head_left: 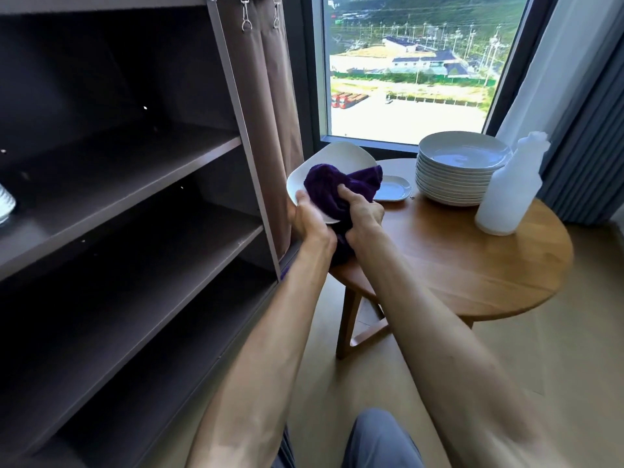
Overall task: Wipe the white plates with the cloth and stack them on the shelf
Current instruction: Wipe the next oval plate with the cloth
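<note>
The round wooden surface (pixel 472 261) carries a stack of white plates (pixel 461 170) at twelve o'clock, a white spray bottle (pixel 510 190) at two, and a small dish (pixel 391 189) at ten.

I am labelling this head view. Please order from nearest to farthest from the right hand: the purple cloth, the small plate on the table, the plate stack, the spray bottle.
From the right hand:
1. Purple cloth, in its grip.
2. Small plate, on the table just beyond.
3. Plate stack, farther right, by the window.
4. Spray bottle, right of the stack.
</note>
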A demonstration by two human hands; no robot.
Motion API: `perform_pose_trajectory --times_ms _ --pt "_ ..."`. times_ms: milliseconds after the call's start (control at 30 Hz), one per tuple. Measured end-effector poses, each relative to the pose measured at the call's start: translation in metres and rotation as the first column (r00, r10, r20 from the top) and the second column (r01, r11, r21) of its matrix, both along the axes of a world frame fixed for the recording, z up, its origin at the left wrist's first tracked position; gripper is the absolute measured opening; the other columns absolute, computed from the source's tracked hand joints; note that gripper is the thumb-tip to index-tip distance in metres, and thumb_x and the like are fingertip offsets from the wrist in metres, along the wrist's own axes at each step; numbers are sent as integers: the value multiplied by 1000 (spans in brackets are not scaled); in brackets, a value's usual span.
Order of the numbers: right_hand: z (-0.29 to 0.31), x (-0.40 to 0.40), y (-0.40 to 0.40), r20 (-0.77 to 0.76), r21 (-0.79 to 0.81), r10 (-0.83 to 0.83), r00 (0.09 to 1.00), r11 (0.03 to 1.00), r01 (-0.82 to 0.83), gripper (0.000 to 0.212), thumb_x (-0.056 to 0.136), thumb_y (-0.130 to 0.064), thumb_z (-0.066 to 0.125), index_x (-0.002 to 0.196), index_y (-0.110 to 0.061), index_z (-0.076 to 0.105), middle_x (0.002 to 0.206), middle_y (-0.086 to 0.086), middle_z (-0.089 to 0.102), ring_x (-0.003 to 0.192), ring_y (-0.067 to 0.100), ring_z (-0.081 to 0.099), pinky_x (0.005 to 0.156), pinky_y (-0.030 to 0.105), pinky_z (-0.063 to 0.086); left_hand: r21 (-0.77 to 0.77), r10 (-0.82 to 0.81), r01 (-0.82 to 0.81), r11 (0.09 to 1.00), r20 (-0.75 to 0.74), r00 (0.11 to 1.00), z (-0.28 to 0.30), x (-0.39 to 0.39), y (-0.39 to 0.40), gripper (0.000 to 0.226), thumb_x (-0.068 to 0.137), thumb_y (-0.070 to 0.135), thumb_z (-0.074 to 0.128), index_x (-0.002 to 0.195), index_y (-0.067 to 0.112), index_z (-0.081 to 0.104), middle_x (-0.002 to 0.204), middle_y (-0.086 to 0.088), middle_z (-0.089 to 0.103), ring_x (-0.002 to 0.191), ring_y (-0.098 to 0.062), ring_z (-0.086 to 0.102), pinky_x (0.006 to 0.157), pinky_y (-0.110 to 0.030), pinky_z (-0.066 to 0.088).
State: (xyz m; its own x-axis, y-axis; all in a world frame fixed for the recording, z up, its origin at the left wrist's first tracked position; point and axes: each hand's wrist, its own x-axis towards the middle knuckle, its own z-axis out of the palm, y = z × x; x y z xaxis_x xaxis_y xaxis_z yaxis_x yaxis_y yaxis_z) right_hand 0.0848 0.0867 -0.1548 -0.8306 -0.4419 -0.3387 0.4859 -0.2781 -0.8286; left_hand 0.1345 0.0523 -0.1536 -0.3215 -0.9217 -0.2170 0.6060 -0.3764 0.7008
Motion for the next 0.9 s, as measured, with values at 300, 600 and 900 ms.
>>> perform_pose_trajectory --times_ms 300,600,900 --pt "11 -15 -7 -10 -11 -166 986 986 166 31 79 -23 85 82 -14 56 89 3 67 78 20 68 70 29 57 -133 -84 112 985 200 976 14 23 -44 27 107 11 50 133 5 54 107 -17 69 90 -32 69 84 -53 60" --pt "11 -15 -10 109 -96 -154 982 982 165 23 79 -14 83 82 -8 61 86 8 71 74 25 70 73 38 62 -170 -29 49 984 119 993 21 40 -35 37 93 -2 61 127 12 58 107 -9 71 95 -27 70 87 -46 61" --pt "-5 -7 -7 50 -220 24 998 975 -12 22 76 -10 84 90 -3 69 83 13 74 70 27 72 68 40 62 -516 76 160 841 406 911 21 40 -36 17 97 -1 59 104 11 69 93 4 71 82 -6 70 69 -15 54"
